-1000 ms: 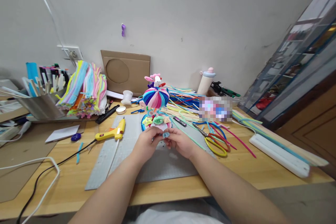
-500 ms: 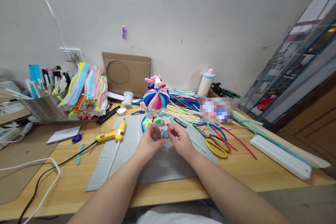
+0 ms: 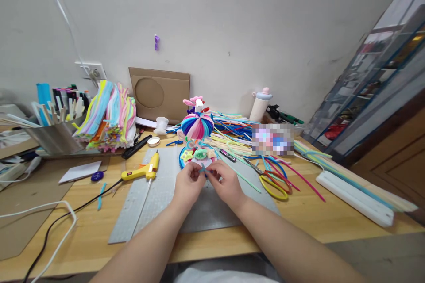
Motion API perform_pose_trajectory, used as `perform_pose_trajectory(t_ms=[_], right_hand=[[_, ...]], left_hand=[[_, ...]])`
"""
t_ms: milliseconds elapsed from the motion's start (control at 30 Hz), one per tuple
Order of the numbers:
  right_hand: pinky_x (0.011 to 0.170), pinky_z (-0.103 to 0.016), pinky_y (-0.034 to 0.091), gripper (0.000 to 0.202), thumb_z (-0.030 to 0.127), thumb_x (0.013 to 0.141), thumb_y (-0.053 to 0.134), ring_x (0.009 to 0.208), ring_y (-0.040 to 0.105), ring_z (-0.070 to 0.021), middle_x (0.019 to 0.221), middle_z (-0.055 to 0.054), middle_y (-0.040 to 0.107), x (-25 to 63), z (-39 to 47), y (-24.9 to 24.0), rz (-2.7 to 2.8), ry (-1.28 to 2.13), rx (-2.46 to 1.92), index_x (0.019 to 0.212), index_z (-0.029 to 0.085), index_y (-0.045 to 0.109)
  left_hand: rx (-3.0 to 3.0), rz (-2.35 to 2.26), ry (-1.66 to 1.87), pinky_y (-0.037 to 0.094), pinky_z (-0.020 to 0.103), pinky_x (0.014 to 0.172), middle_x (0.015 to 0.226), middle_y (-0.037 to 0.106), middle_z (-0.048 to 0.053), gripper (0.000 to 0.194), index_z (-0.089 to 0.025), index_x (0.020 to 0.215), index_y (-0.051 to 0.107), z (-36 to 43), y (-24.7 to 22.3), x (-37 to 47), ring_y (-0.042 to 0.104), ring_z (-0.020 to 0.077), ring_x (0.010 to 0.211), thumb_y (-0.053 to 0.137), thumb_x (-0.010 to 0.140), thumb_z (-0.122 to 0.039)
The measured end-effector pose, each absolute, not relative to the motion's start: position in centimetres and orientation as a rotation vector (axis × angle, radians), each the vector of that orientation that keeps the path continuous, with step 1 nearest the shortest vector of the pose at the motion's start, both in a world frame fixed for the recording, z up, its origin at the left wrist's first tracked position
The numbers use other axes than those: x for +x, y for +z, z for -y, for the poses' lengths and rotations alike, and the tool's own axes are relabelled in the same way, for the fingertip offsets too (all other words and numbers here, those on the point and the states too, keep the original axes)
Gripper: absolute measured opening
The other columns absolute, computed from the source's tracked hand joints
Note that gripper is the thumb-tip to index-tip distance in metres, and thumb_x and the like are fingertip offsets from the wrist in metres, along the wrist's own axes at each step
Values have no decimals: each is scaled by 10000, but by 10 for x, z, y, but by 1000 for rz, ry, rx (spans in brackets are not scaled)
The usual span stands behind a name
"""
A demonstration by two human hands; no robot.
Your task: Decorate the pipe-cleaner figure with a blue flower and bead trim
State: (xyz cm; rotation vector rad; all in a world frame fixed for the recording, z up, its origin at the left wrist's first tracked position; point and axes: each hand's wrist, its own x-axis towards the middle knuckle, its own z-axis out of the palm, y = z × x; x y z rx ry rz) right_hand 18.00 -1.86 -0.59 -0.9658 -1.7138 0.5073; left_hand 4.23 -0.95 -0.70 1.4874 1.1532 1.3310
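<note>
Between the fingertips of both hands is a small blue pipe-cleaner piece (image 3: 202,168), bent into a bow-like shape and partly hidden by the fingers. My left hand (image 3: 190,181) pinches it from the left. From the right, my right hand (image 3: 223,178) pinches it too, thumb and forefinger together. Just behind the hands stands a pipe-cleaner carousel-like ornament (image 3: 198,126), with a striped pink, blue and white dome. Its round base carries a yellow star, a green shape (image 3: 200,154) and a beige star. The hands cover the front of that base.
A grey cutting mat (image 3: 226,216) lies under the hands. To the left rests a yellow glue gun (image 3: 141,170) with its black cord. Scissors (image 3: 274,187) and loose pipe cleaners lie right, near a white power strip (image 3: 357,197). Pipe-cleaner bundles (image 3: 109,115) and a bottle (image 3: 260,105) stand behind.
Both hands have drawn closer together and shifted slightly left. The blue piece has turned and moved a little left and up, and more of the ornament's base shows.
</note>
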Motion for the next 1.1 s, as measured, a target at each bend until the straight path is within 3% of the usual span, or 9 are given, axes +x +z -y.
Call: perform_pose_trajectory(t_ms=[167, 433, 533, 700, 867, 967, 1100], right_hand=[[621, -290, 417, 72, 214, 863, 523, 697, 527, -178, 823, -51, 581, 178, 22, -4, 1732, 458, -1046, 858, 217, 595], [805, -364, 425, 139, 200, 891, 454, 901, 552, -237, 928, -98, 609, 183, 25, 0, 1908, 234, -1051, 940, 210, 583], [805, -359, 421, 145, 191, 891, 443, 900, 551, -231, 924, -95, 602, 184, 24, 1, 1928, 259, -1022, 937, 208, 579], [612, -282, 408, 77, 226, 834, 521, 687, 514, -169, 764, -34, 549, 181, 18, -4, 1701, 597, -979, 786, 200, 575], [400, -215, 256, 177, 315, 726, 617, 410, 350, -87, 474, 66, 424, 172, 13, -8, 1208, 1263, -989, 655, 193, 510], [354, -193, 182, 202, 318, 680, 650, 377, 327, -68, 451, 71, 433, 171, 14, -5, 1042, 1516, -955, 642, 182, 506], [342, -184, 175, 216, 333, 681, 659, 378, 326, -62, 471, 68, 445, 172, 15, -2, 1067, 1539, -950, 653, 177, 512]], left_hand=[[1698, -1262, 1343, 402, 237, 591, 647, 550, -35, 42, -192, 747, 544, 14, -7, 40, 513, 118, 605, 572, 731, -219], [1721, -1289, 1372, 406, 233, 570, 600, 538, -43, 57, -197, 685, 534, 15, -6, 39, 512, 118, 570, 587, 700, -212], [1741, -1275, 1361, 412, 233, 575, 614, 553, -39, 48, -197, 688, 535, 15, -7, 39, 520, 118, 576, 581, 700, -200], [1817, -1259, 1342, 411, 233, 576, 659, 589, -22, 29, -202, 706, 552, 16, -7, 38, 529, 122, 589, 574, 721, -191], [1888, -1247, 1384, 395, 234, 583, 730, 613, -3, 36, -214, 716, 569, 18, -7, 36, 522, 126, 611, 568, 727, -180], [1926, -1245, 1388, 396, 235, 590, 752, 621, 1, 56, -220, 718, 566, 17, -8, 35, 529, 131, 629, 557, 733, -166], [1965, -1241, 1379, 394, 233, 583, 739, 610, -2, 66, -221, 718, 549, 16, -10, 34, 523, 128, 620, 549, 744, -161]])
